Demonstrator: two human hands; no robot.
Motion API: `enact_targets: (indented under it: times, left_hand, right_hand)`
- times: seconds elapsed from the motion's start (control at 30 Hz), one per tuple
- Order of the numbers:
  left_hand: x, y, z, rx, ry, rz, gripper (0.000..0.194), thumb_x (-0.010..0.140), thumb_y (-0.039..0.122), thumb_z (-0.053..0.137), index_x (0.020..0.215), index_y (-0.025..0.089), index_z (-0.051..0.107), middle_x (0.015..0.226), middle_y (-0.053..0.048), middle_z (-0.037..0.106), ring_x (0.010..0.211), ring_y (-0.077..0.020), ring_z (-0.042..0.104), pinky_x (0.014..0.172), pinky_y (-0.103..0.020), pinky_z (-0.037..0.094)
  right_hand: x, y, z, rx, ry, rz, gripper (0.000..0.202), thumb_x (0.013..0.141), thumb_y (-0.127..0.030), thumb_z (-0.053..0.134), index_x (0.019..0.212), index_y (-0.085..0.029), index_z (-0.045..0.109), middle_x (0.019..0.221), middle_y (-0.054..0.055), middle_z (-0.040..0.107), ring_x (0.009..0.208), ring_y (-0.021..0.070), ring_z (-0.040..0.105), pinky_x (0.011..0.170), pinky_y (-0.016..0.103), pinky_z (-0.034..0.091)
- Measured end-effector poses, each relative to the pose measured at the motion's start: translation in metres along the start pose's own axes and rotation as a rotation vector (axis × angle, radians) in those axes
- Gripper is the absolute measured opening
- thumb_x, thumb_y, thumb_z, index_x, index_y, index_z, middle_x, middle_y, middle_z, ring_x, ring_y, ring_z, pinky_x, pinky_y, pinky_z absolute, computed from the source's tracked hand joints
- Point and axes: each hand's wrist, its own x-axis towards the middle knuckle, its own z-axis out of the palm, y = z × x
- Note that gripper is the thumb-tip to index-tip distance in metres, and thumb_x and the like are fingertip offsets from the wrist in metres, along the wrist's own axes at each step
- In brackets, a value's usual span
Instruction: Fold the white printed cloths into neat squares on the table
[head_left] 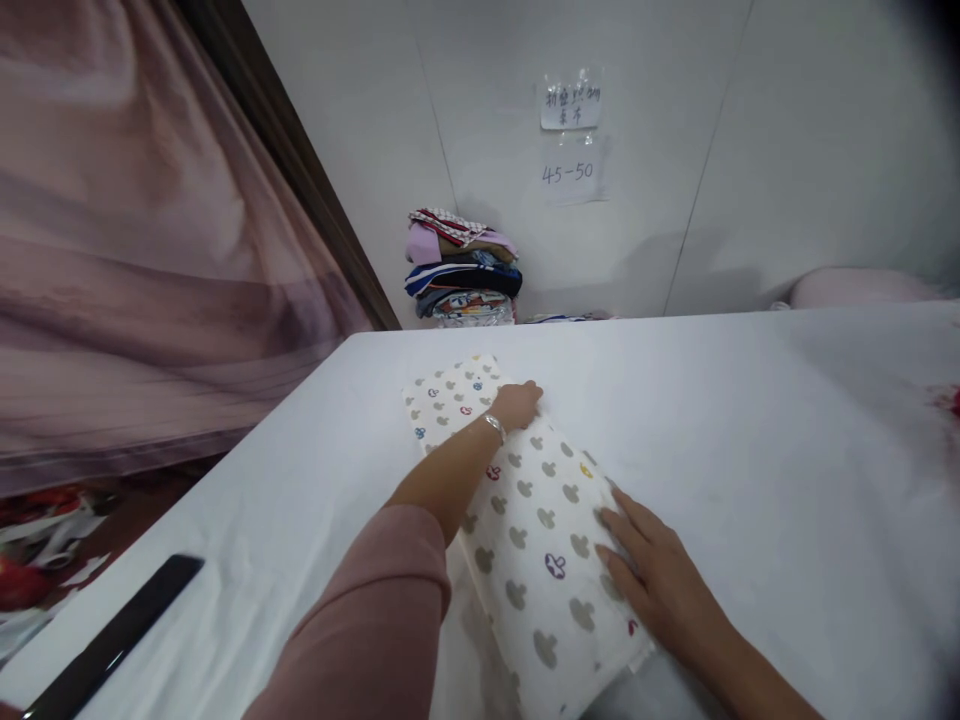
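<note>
A long folded white cloth (547, 520) printed with grey mouse-head shapes and a few coloured ones lies slantwise across the white-covered table. My left hand (517, 405), with a silver bracelet at the wrist, is closed at the cloth's right edge toward its far end; the fingertips are partly hidden. Along the near right edge rests my right hand (652, 565), fingers apart and lying on the fabric. My left forearm and its pink sleeve cover part of the cloth's left side.
The white tabletop (750, 420) spreads around the cloth. A dark, flat, long object (120, 635) lies at the near left. Folded garments (465, 265) are stacked behind the far edge. A pink curtain (150, 230) hangs at left; paper notes (571, 170) are on the wall.
</note>
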Motion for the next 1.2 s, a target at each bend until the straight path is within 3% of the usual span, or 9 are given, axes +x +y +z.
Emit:
enact_targets:
  times: [0.1,0.23,0.33,0.47,0.6,0.7,0.9,1.03,1.2]
  left_hand:
    - [0.0,0.005,0.007,-0.012,0.027,-0.056,0.029,0.077,0.012,0.047,0.105,0.016,0.056,0.11,-0.012,0.057,0.09,-0.0245,0.062,0.075,-0.036,0.047]
    - [-0.005,0.003,0.01,-0.025,0.064,-0.07,0.031,0.078,0.012,0.048,0.108,0.018,0.054,0.11,-0.01,0.056,0.09,-0.0232,0.062,0.076,-0.036,0.048]
    - [-0.008,-0.001,0.014,-0.084,0.093,-0.1,0.036,0.08,0.012,0.047,0.114,0.021,0.052,0.115,-0.008,0.055,0.091,-0.0214,0.062,0.079,-0.035,0.048]
    - [-0.01,-0.009,0.017,-0.318,0.239,-0.188,0.047,0.08,0.01,0.044,0.124,0.027,0.047,0.129,-0.003,0.05,0.101,-0.0177,0.058,0.086,-0.031,0.048]
    - [-0.011,-0.027,0.014,-0.414,0.378,-0.416,0.029,0.086,0.021,0.042,0.113,0.023,0.053,0.124,-0.005,0.054,0.098,-0.016,0.058,0.084,-0.029,0.047]
    - [-0.007,-0.044,0.011,-0.385,0.31,-0.591,0.024,0.09,0.033,0.039,0.098,0.02,0.058,0.11,-0.008,0.062,0.094,-0.0176,0.059,0.076,-0.029,0.047]
    - [0.014,-0.058,0.005,-0.404,0.138,-0.678,0.04,0.082,0.055,0.047,0.089,0.018,0.059,0.095,-0.012,0.068,0.091,-0.0226,0.063,0.068,-0.027,0.046]
    - [0.025,-0.053,-0.001,-0.441,0.045,-0.739,0.033,0.075,0.045,0.056,0.09,0.016,0.059,0.103,-0.016,0.066,0.099,-0.0258,0.062,0.075,-0.029,0.047]
    - [0.031,-0.062,-0.003,-0.531,-0.005,-0.699,0.025,0.07,0.034,0.058,0.085,0.014,0.06,0.093,-0.016,0.068,0.091,-0.0243,0.065,0.067,-0.026,0.048]
  right_hand:
    - [0.0,0.0,0.0,-0.029,-0.007,-0.017,0.043,0.091,-0.041,0.044,0.126,-0.021,0.058,0.144,0.01,0.042,0.126,0.0307,0.045,0.099,0.045,0.044]
    - [0.002,-0.006,0.0,-0.086,0.038,-0.095,0.049,0.091,-0.041,0.044,0.134,-0.019,0.05,0.15,0.009,0.031,0.137,0.0324,0.027,0.106,0.052,0.034]
    - [0.002,-0.008,0.002,-0.084,-0.106,-0.191,0.055,0.092,-0.046,0.043,0.141,-0.023,0.041,0.149,0.007,0.034,0.138,0.0296,0.028,0.11,0.051,0.03]
    - [0.003,-0.006,0.004,-0.088,-0.256,-0.175,0.057,0.092,-0.051,0.04,0.141,-0.023,0.041,0.147,0.005,0.036,0.136,0.0288,0.031,0.112,0.048,0.028]
    - [0.004,-0.007,0.002,-0.084,-0.273,-0.166,0.056,0.092,-0.051,0.039,0.142,-0.024,0.04,0.147,0.004,0.034,0.136,0.0284,0.03,0.112,0.049,0.027]
    - [0.003,-0.008,0.002,-0.073,-0.248,-0.169,0.055,0.092,-0.049,0.041,0.142,-0.026,0.039,0.147,0.003,0.034,0.136,0.0298,0.031,0.112,0.05,0.029]
    - [0.0,-0.002,0.01,-0.083,-0.175,-0.206,0.058,0.09,-0.047,0.044,0.144,-0.032,0.03,0.147,0.0,0.033,0.133,0.0301,0.036,0.108,0.051,0.037]
    - [0.0,0.0,0.012,-0.138,-0.135,-0.253,0.064,0.09,-0.047,0.043,0.147,-0.032,0.018,0.147,0.001,0.031,0.132,0.0301,0.038,0.104,0.051,0.042]
    - [0.001,0.0,0.01,-0.168,-0.097,-0.3,0.072,0.09,-0.047,0.044,0.147,-0.032,0.004,0.145,0.001,0.034,0.13,0.0298,0.04,0.099,0.051,0.047]
